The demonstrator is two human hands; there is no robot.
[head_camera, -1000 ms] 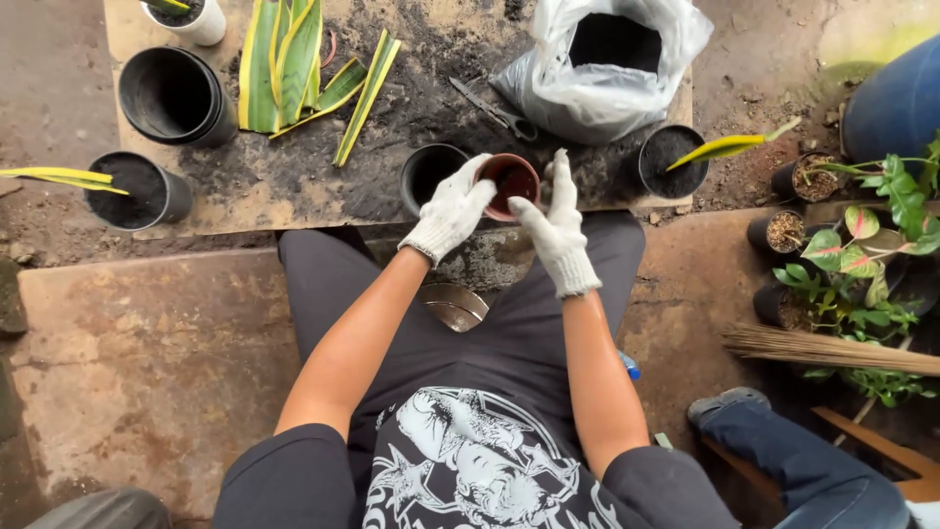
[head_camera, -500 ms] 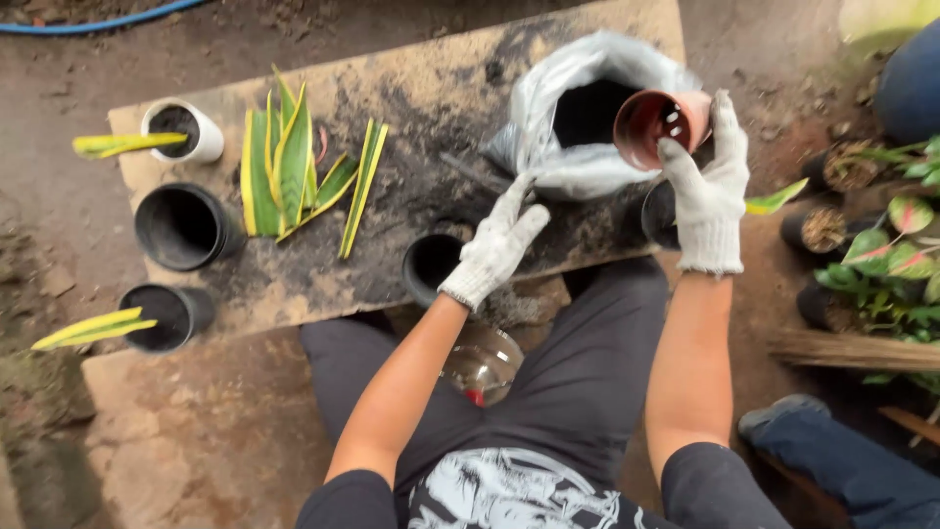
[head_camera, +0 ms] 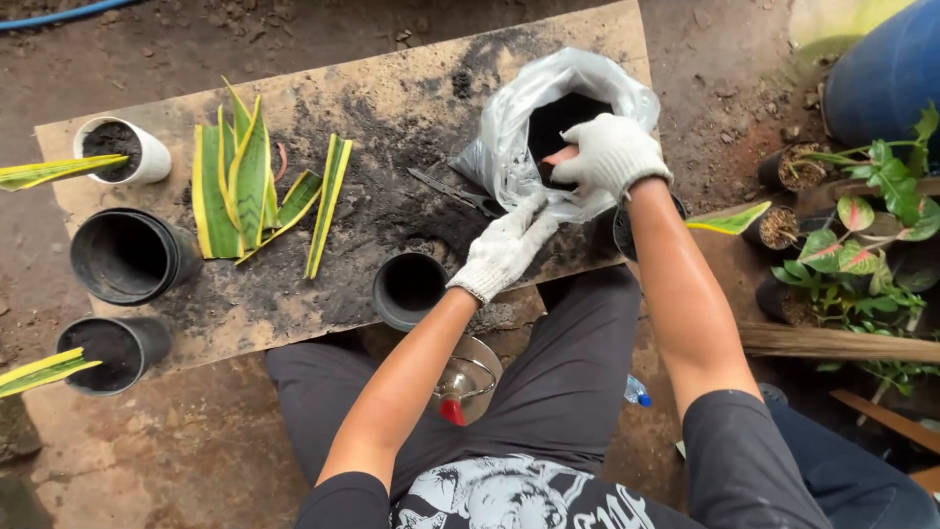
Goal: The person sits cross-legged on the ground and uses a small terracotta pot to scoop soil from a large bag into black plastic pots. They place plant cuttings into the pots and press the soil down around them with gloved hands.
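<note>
My right hand (head_camera: 609, 153), in a white knit glove, reaches into the open mouth of a clear plastic bag of dark soil (head_camera: 509, 127) and grips a small terracotta-coloured pot (head_camera: 560, 156), of which only the rim shows. My left hand (head_camera: 504, 247), also gloved, presses against the bag's lower front edge and seems to pinch the plastic. An empty black pot (head_camera: 409, 287) stands just left of that hand. Black scissors (head_camera: 458, 192) lie on the soil-dusted board (head_camera: 392, 78) beside the bag.
Cut green-and-yellow leaves (head_camera: 253, 181) lie on the board's left part. A white pot (head_camera: 122, 147) and two black pots (head_camera: 127, 253), (head_camera: 110, 351) stand at left, two holding leaf cuttings. Potted plants (head_camera: 862, 235), a broom (head_camera: 832, 343) and a blue barrel (head_camera: 881, 69) crowd the right.
My right hand carried the terracotta pot from in front of me up to the bag and plunged it into the soil. My left hand let go of the pot and moved to the bag's edge.
</note>
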